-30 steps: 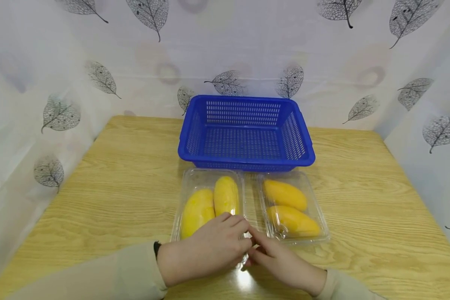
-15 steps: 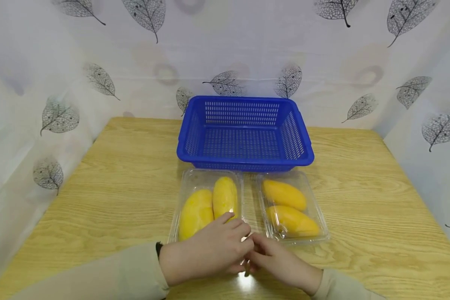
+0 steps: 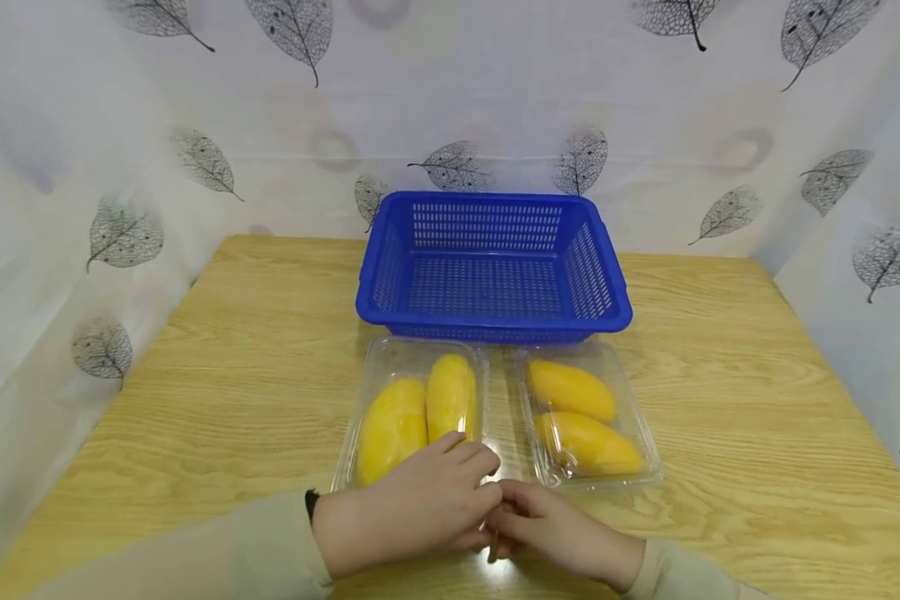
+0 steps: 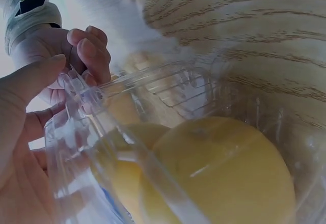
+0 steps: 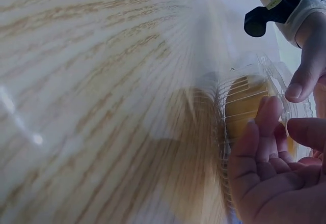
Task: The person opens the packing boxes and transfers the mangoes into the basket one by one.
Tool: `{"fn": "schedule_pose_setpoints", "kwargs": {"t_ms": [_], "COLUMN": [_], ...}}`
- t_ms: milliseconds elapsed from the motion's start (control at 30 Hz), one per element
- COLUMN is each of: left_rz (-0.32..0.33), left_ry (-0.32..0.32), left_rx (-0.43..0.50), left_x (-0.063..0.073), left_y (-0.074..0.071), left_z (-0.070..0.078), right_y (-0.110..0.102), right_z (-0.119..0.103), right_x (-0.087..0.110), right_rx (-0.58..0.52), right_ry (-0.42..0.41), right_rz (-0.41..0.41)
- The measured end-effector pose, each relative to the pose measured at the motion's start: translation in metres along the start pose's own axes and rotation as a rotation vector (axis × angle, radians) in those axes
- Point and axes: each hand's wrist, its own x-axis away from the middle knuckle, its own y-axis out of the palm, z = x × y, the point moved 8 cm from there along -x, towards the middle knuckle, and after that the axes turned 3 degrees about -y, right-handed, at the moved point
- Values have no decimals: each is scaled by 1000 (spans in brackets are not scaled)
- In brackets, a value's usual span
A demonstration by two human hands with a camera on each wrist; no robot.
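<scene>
**Fiddly work at the near corner**

My left hand (image 3: 412, 504) pinches the near-right corner of the clear left box (image 3: 390, 360). My right hand (image 3: 555, 523) meets it, fingers bent; whether they grip plastic, I can't tell. I judge I'm working the rim, which next calls for a steady pinch. Two yellow fruits (image 3: 390, 429) lie inside; two orange fruits (image 3: 570, 390) in the right box (image 3: 624, 387) beside it. One blue basket (image 3: 492, 322) stands behind.

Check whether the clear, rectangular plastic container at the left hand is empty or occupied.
Occupied: inside the clear container, the head view shows two oval yellow fruits, partly hidden by the left hand.
</scene>
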Motion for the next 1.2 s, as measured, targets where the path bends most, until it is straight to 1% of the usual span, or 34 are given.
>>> {"fn": "schedule_pose_setpoints", "kwargs": {"t_ms": [100,300,467,700,1000,1200], "left_rz": [-22,-48,-22,2,85,80], "left_ry": [3,22,43,37,41,32], "left_rx": [-14,-33,-48,-66,-71,-59], "left_x": [1,2,1,0,-3,-3], "left_y": [1,2,2,2,0,0], "left_z": [0,2,6,6,5,5], "right_y": [2,4,5,4,2,0], "right_z": [-1,0,1,1,6,8], "right_x": [-2,-4,-4,-4,-6,-6], "right_rx": [-18,-60,-77,-111,-125,-135], "right_ry": [-17,-4,4,14,12,19], "right_rz": [-21,-33,-35,-39,-35,-28]}}
